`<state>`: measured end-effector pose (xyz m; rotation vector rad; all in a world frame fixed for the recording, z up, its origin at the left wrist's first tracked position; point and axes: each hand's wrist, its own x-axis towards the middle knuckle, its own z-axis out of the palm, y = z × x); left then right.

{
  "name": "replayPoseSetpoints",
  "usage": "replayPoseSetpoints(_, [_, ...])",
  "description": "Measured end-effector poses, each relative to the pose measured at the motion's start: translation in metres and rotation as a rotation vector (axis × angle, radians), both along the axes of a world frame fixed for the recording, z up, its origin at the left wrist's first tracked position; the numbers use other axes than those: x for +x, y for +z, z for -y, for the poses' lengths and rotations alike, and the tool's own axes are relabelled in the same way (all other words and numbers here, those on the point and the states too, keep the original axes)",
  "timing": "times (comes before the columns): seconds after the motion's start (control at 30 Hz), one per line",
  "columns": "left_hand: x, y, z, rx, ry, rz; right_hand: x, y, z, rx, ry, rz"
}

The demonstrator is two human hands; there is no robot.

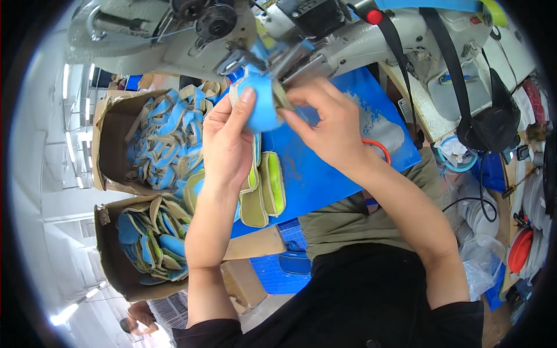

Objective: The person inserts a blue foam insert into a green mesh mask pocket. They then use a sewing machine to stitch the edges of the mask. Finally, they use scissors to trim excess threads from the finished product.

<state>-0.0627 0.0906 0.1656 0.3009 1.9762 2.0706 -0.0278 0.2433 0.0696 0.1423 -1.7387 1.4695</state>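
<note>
My left hand (227, 139) grips a curved blue fabric piece (262, 107) with a khaki side and pale edge, the thumb pressed on its blue face. On the piece's right, my right hand (331, 122) is closed, thumb and fingers pinching the khaki edge. The fabric is held up just below the working end of an industrial sewing machine (139, 43); its upper part is blurred, so I cannot tell whether it touches the machine. Beneath my left wrist, several khaki and lime-green fabric pieces (264, 191) lie on the blue work surface (313, 185).
At left stand two cardboard boxes, one (107, 142) full of blue-and-khaki strips, the other (107, 246) holding blue, green and khaki pieces. Black straps (449, 69) hang at upper right. A red ring-shaped thing (380, 148) lies near my right wrist. Another person (139, 318) is at lower left.
</note>
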Motion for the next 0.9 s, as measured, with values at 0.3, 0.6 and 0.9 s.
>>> replayPoseSetpoints(0.3, [0.01,-0.003,-0.009,0.032,-0.039,0.198,0.001,-0.003,0.007,-0.105,0.075,0.081])
replayPoseSetpoints(0.6, [0.006,-0.006,-0.016,0.018,-0.019,0.095,0.005,0.003,0.003,-0.147,0.14,0.163])
replayPoseSetpoints(0.9, [-0.01,-0.002,-0.011,0.088,-0.046,0.235,0.006,0.017,-0.002,-0.375,0.312,0.279])
